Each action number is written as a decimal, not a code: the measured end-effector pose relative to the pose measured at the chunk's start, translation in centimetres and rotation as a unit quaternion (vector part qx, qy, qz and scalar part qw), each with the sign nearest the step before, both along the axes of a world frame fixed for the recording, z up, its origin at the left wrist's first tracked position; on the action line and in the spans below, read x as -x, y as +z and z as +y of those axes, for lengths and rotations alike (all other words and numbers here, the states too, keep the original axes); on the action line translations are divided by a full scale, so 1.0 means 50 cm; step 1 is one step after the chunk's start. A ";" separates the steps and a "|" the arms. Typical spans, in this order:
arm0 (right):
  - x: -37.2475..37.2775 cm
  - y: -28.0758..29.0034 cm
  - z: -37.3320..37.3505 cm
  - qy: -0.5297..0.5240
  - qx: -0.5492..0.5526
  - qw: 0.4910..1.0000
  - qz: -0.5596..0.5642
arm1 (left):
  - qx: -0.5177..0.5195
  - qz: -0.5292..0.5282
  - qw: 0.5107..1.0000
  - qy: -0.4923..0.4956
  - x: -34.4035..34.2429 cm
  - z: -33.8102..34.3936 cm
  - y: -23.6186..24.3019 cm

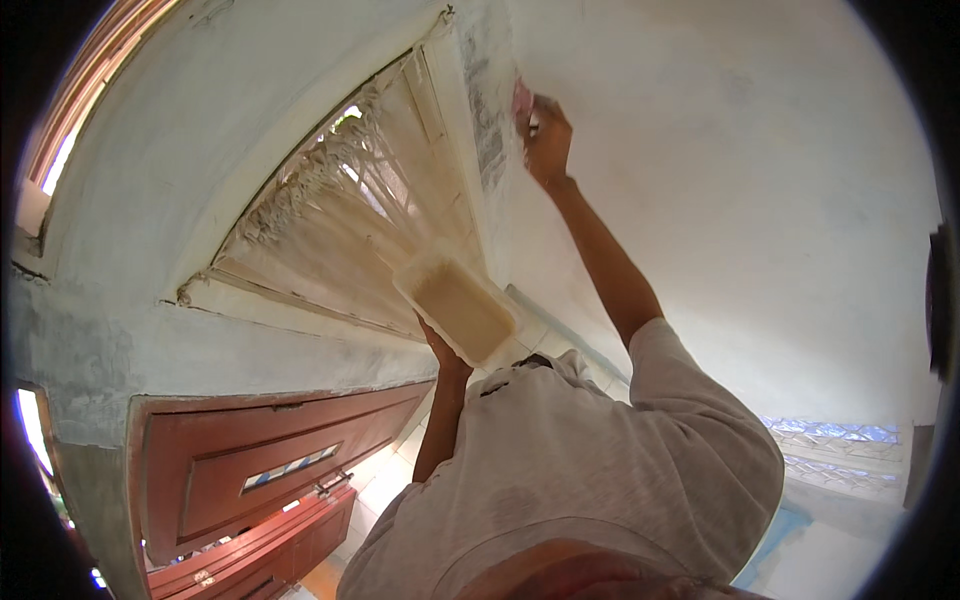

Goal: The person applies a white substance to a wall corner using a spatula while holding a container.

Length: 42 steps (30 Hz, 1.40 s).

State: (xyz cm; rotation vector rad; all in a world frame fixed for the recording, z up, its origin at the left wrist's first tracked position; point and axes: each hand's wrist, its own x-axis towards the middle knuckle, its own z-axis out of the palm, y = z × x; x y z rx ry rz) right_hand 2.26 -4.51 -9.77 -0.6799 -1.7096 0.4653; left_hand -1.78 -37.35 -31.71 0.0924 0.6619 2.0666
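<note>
My left hand (447,350) grips a pale, rectangular plastic tub (480,287) from its lower side, with the fingers partly hidden beneath it. The inside of the tub looks cream-coloured, and I cannot tell what it contains. Raised high, my right hand (548,145) closes on a small pinkish-red piece (522,99), too blurred to name. That piece is against the white wall (720,170) near the corner, beside a rough grey patch (488,130) running along the window's edge.
A window with a cream curtain (310,240), bunched at its top, is behind the tub. Reddish-brown panelled doors (220,475) stand at lower left. Pale floor tiles (385,485) show below. A dark object (938,300) is on the far right wall.
</note>
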 end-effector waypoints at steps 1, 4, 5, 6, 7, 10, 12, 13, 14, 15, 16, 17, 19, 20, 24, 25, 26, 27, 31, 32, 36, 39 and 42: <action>0.001 0.005 0.040 -0.014 -0.003 1.000 -0.017 | -0.003 -0.023 1.000 -0.005 0.002 -0.003 -0.003; 0.041 -0.011 0.131 -0.053 -0.075 0.995 -0.025 | -0.023 -0.056 0.998 -0.022 0.007 0.001 -0.015; 0.058 -0.022 0.135 -0.056 -0.064 0.996 0.001 | -0.028 -0.060 0.997 -0.025 0.006 0.003 -0.017; 0.082 -0.025 0.111 -0.053 -0.059 0.997 0.000 | -0.032 -0.061 0.997 -0.024 0.006 0.000 -0.015; 0.104 -0.026 0.070 -0.071 -0.068 0.994 -0.037 | -0.031 -0.062 0.997 -0.021 0.003 -0.006 -0.010; 0.095 -0.065 -0.040 -0.055 -0.052 0.993 -0.092 | -0.027 -0.086 0.996 0.003 -0.006 -0.004 0.022; 0.067 -0.119 -0.099 -0.016 -0.023 0.993 -0.116 | -0.002 -0.047 0.999 0.013 -0.004 -0.015 0.001; 0.047 -0.158 -0.120 0.023 -0.031 0.997 -0.067 | 0.020 -0.008 1.000 0.023 -0.004 -0.023 -0.011; 0.029 -0.191 -0.131 0.063 -0.040 0.997 -0.017 | 0.030 0.010 0.999 0.026 -0.001 -0.030 -0.023; 0.021 -0.222 -0.145 0.071 -0.029 0.997 -0.016 | 0.036 0.018 0.999 0.036 -0.001 -0.053 -0.025; -0.006 -0.264 -0.142 0.062 0.088 0.994 -0.006 | 0.041 0.018 0.999 0.032 -0.003 -0.064 -0.029; -0.032 -0.306 -0.142 0.054 0.203 0.978 0.003 | 0.046 0.014 0.998 0.029 -0.003 -0.076 -0.033; -0.085 -0.424 -0.096 0.007 0.205 0.979 -0.016 | 0.055 0.005 0.998 0.013 -0.004 -0.089 -0.036; -0.100 -0.458 -0.077 -0.023 0.186 0.981 -0.055 | 0.062 0.005 0.998 0.010 -0.002 -0.099 -0.036; -0.095 -0.495 -0.015 -0.057 0.171 0.982 -0.055 | 0.093 0.000 0.996 -0.009 -0.004 -0.136 -0.044; -0.083 -0.489 0.013 -0.064 0.158 0.983 -0.061 | 0.100 0.000 0.995 -0.018 -0.006 -0.143 -0.045; -0.064 -0.490 0.034 -0.066 0.147 0.984 -0.072 | 0.110 0.001 0.994 -0.022 -0.006 -0.154 -0.051; -0.037 -0.495 0.061 -0.066 0.157 0.983 -0.069 | 0.120 -0.002 0.993 -0.023 -0.012 -0.168 -0.058; 0.068 -0.517 0.075 -0.072 0.138 0.988 -0.003 | 0.151 -0.007 0.988 -0.037 -0.031 -0.191 -0.072; 0.095 -0.516 0.061 -0.064 0.175 0.982 0.030 | 0.159 -0.007 0.986 -0.041 -0.033 -0.194 -0.073; 0.135 -0.536 -0.102 -0.056 0.184 0.981 -0.038 | 0.175 -0.010 0.983 -0.048 -0.046 -0.201 -0.077; 0.081 -0.549 -0.180 0.046 0.211 0.976 0.018 | 0.184 -0.016 0.982 -0.045 -0.058 -0.216 -0.079; 0.043 -0.564 -0.122 -0.038 0.217 0.975 -0.010 | 0.189 -0.015 0.981 -0.046 -0.066 -0.220 -0.082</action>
